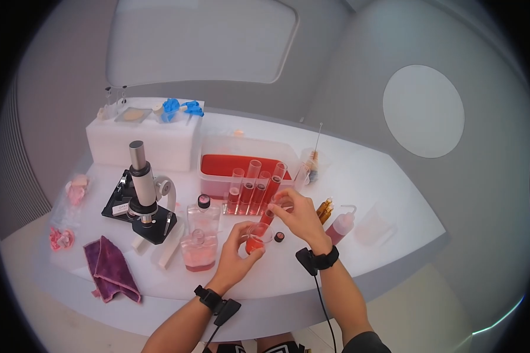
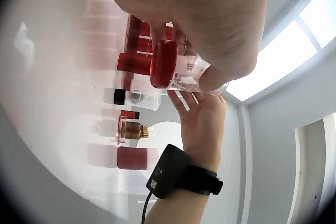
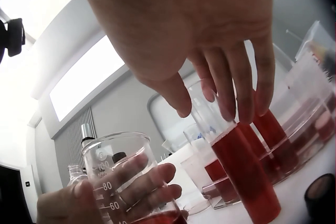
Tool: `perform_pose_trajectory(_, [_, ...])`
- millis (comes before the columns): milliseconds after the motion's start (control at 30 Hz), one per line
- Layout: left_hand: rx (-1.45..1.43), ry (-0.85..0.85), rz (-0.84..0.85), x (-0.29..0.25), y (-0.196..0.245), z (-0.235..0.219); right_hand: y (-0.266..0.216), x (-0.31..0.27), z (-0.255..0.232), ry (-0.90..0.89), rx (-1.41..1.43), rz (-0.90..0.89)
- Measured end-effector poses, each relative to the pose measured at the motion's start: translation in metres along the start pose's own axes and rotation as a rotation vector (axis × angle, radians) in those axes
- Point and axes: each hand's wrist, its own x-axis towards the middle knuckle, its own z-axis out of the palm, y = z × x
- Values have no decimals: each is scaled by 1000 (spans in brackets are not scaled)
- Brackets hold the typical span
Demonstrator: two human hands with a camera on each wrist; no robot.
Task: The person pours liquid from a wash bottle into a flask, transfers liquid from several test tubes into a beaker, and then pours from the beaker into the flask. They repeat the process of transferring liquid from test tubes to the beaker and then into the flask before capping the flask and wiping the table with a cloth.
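The right hand (image 1: 299,217) pinches a red-filled tube (image 3: 244,174) near its top between thumb and fingers; the left hand (image 1: 237,260) curls its fingers round a beaker (image 1: 254,244) just beside it. A tube rack (image 1: 228,208) stands close behind; white tabletop (image 1: 277,273) runs to the front edge beneath the forearms.

Red-filled clear round tubes (image 1: 272,189) are barring the way beyond the left hand (image 1: 234,263) and right hand (image 1: 300,219). Pink-filled clear flat bottles (image 1: 198,257) are blocking the left one's outer side, a pink-filled plastic squeeze bottle (image 1: 340,227) the right one's; smooth white tabletop (image 1: 285,273) is lying free on their near side.
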Motion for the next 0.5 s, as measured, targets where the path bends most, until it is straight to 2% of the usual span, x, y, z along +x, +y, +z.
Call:
perform_pose_trajectory(100, [-13,-9,5,1,0,0,11,-1,14,20,55,36])
perform_pose_trajectory(167, [-9,-11,-6,2,-1,-1,19,-5,27,29,308,113])
perform_pose_trajectory(200, [-8,-16,-11,2,-1,-1,26,-9,33,27,313,124])
perform_pose_trajectory(267, [-46,-17,-32,2,0,0,39,-17,42,-28,448,39])
perform_pose_trajectory(367, [-101,-29,-46,5,2,-1,45,-23,37,-25,505,-2])
perform_pose_trajectory(433, [-158,-40,-66,4,6,-1,38,-30,25,-12,590,96])
perform_pose_trajectory(500, [-173,-44,-108,4,8,-2,36,-35,17,50,599,-40])
